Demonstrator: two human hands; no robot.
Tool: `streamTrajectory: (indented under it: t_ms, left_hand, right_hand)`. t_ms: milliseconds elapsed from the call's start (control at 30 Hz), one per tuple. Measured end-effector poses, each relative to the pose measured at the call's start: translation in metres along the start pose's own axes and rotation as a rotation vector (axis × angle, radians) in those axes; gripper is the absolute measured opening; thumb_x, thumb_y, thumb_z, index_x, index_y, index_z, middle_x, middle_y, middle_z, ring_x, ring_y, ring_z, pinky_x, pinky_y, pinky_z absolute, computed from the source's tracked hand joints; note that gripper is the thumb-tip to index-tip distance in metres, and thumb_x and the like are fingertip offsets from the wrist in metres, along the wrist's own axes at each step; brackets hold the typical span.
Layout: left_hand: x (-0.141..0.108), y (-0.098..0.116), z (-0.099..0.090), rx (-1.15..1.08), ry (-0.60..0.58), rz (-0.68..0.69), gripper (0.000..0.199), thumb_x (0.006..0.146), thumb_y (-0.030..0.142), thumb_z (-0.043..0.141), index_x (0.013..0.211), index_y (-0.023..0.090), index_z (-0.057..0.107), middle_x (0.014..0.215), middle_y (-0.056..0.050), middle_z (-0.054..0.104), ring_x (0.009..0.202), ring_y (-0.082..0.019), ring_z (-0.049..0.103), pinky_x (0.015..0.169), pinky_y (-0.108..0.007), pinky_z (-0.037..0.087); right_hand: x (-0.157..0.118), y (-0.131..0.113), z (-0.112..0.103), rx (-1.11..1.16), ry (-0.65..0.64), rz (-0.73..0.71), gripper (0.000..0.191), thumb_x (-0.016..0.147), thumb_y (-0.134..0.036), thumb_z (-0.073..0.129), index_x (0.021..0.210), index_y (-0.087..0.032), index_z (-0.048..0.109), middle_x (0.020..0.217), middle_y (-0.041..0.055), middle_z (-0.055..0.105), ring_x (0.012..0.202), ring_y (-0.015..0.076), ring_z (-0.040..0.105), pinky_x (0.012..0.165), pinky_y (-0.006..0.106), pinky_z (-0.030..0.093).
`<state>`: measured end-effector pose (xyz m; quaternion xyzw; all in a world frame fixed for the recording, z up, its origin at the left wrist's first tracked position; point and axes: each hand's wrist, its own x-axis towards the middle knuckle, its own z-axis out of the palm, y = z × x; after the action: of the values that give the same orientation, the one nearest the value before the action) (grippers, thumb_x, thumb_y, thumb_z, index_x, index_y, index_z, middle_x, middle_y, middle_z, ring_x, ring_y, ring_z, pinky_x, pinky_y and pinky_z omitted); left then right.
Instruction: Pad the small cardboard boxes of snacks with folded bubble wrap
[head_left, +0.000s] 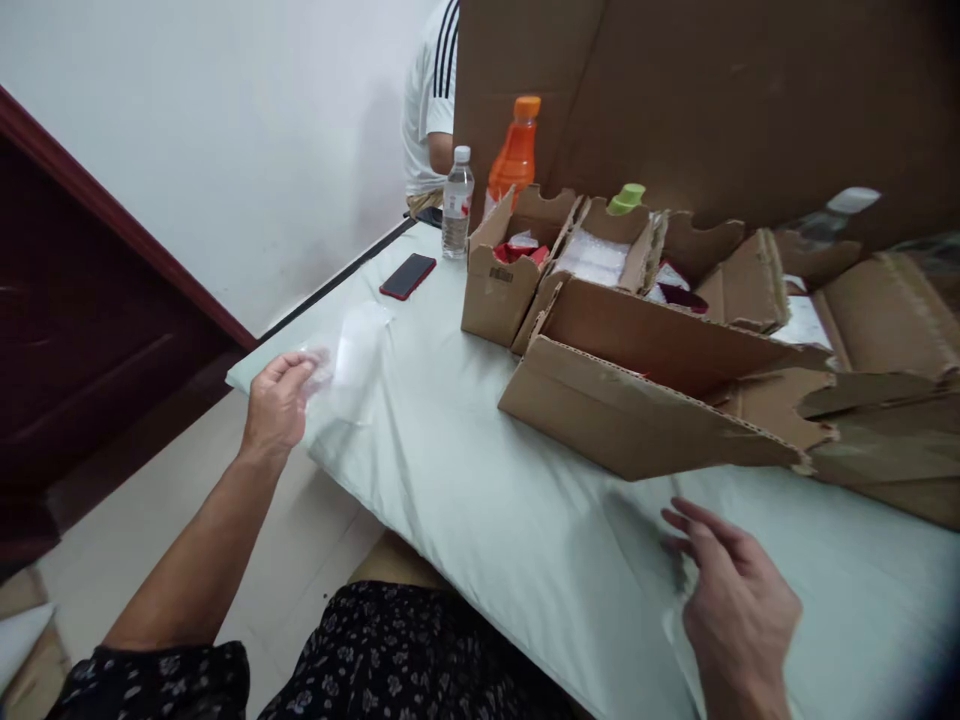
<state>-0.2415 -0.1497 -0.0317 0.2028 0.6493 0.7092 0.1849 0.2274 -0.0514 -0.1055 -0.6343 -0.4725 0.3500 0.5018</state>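
Pinched in my left hand is the crumpled end of a clear plastic bag, which spreads over the left end of the table. The bag looks flat, and I cannot make out anything inside it. My right hand hovers over the pale green tablecloth at the right, fingers apart and holding nothing. Just beyond it stands a long open cardboard box, its inside mostly hidden by the front wall.
Behind are several cardboard bins, one holding clear plastic packets, another red items. A phone, a water bottle and an orange bottle stand or lie at the back left. A person in a white shirt sits beyond.
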Motion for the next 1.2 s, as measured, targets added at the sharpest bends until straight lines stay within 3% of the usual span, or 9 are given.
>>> streamTrajectory:
  t_ms: [100, 167, 300, 400, 567, 733, 1000, 1100, 1200]
  left_hand:
    - [-0.041, 0.021, 0.011, -0.258, -0.232, -0.206, 0.01, 0.062, 0.022, 0.075, 0.067, 0.021, 0.067, 0.099, -0.007, 0.079, 0.121, -0.033, 0.068, 0.103, -0.053, 0.057]
    - [-0.067, 0.026, 0.02, -0.383, -0.34, -0.311, 0.007, 0.061, 0.022, 0.07, 0.068, 0.022, 0.072, 0.111, -0.009, 0.08, 0.131, -0.038, 0.062, 0.107, -0.061, 0.054]
    - [-0.111, 0.02, 0.034, -0.561, -0.565, -0.543, 0.041, 0.059, 0.029, 0.063, 0.094, 0.023, 0.082, 0.135, -0.009, 0.073, 0.146, -0.045, 0.047, 0.112, -0.071, 0.045]
    - [-0.132, 0.011, 0.036, -0.671, -0.786, -0.674, 0.037, 0.061, 0.037, 0.064, 0.09, 0.025, 0.084, 0.137, -0.008, 0.072, 0.148, -0.051, 0.042, 0.104, -0.074, 0.049]
    - [-0.133, 0.0, 0.028, -0.659, -0.938, -0.78, 0.032, 0.065, 0.043, 0.065, 0.084, 0.025, 0.083, 0.127, -0.011, 0.076, 0.132, -0.05, 0.06, 0.084, -0.062, 0.061]
    - [-0.11, -0.003, 0.03, -0.275, -0.913, -0.811, 0.027, 0.069, 0.036, 0.067, 0.084, 0.016, 0.077, 0.119, -0.016, 0.078, 0.1, -0.036, 0.075, 0.072, -0.042, 0.06]
    - [-0.096, -0.032, 0.097, 0.315, -0.977, -0.37, 0.021, 0.078, 0.036, 0.072, 0.076, 0.017, 0.062, 0.083, -0.006, 0.075, 0.068, -0.015, 0.064, 0.065, -0.029, 0.052]
    - [-0.095, -0.042, 0.124, 0.492, -0.869, -0.045, 0.028, 0.082, 0.035, 0.069, 0.102, 0.016, 0.067, 0.095, -0.007, 0.074, 0.082, -0.019, 0.067, 0.076, -0.034, 0.055]
    - [-0.106, -0.04, 0.122, 0.595, -0.787, 0.382, 0.044, 0.087, 0.031, 0.066, 0.129, 0.017, 0.062, 0.119, -0.012, 0.072, 0.103, -0.024, 0.068, 0.093, -0.043, 0.056]
  right_hand:
    - [-0.044, -0.014, -0.008, -0.083, -0.112, 0.051, 0.037, 0.083, -0.052, 0.072, 0.101, -0.02, 0.078, 0.1, 0.0089, 0.078, 0.086, 0.0225, 0.072, 0.082, 0.038, 0.057]
    - [-0.07, -0.02, 0.0, -0.048, -0.33, 0.106, 0.044, 0.08, -0.057, 0.075, 0.104, -0.021, 0.078, 0.103, 0.011, 0.079, 0.093, 0.0268, 0.073, 0.087, 0.042, 0.057]
    - [-0.104, -0.029, 0.042, 0.241, -0.693, 0.255, 0.063, 0.078, -0.064, 0.078, 0.128, -0.027, 0.07, 0.142, 0.0132, 0.067, 0.132, 0.033, 0.061, 0.101, 0.047, 0.054]
    - [-0.117, -0.036, 0.072, 0.553, -0.809, 0.448, 0.075, 0.075, -0.073, 0.077, 0.134, -0.029, 0.064, 0.149, 0.0135, 0.062, 0.138, 0.0336, 0.058, 0.104, 0.05, 0.053]
    - [-0.108, -0.045, 0.084, 0.823, -0.664, 0.588, 0.067, 0.057, -0.076, 0.086, 0.1, -0.025, 0.076, 0.114, 0.0104, 0.079, 0.106, 0.0309, 0.072, 0.094, 0.046, 0.059]
    - [-0.091, -0.044, 0.041, 0.738, -0.405, 0.462, 0.041, 0.052, -0.045, 0.098, 0.076, -0.022, 0.073, 0.07, -0.002, 0.069, 0.06, 0.0135, 0.061, 0.061, 0.028, 0.054]
    - [-0.136, -0.02, -0.025, 0.387, -0.224, 0.451, 0.037, 0.068, -0.046, 0.089, 0.08, -0.018, 0.07, 0.067, 0.001, 0.067, 0.055, 0.0129, 0.061, 0.045, 0.023, 0.049]
    - [-0.152, -0.01, -0.024, 0.38, -0.121, 0.513, 0.043, 0.069, -0.049, 0.087, 0.091, -0.018, 0.066, 0.071, 0.0007, 0.069, 0.056, 0.014, 0.064, 0.044, 0.024, 0.052]
    - [-0.161, -0.007, -0.019, 0.348, -0.082, 0.489, 0.05, 0.075, -0.048, 0.083, 0.108, -0.018, 0.063, 0.077, 0.0015, 0.071, 0.059, 0.0147, 0.067, 0.048, 0.025, 0.056]
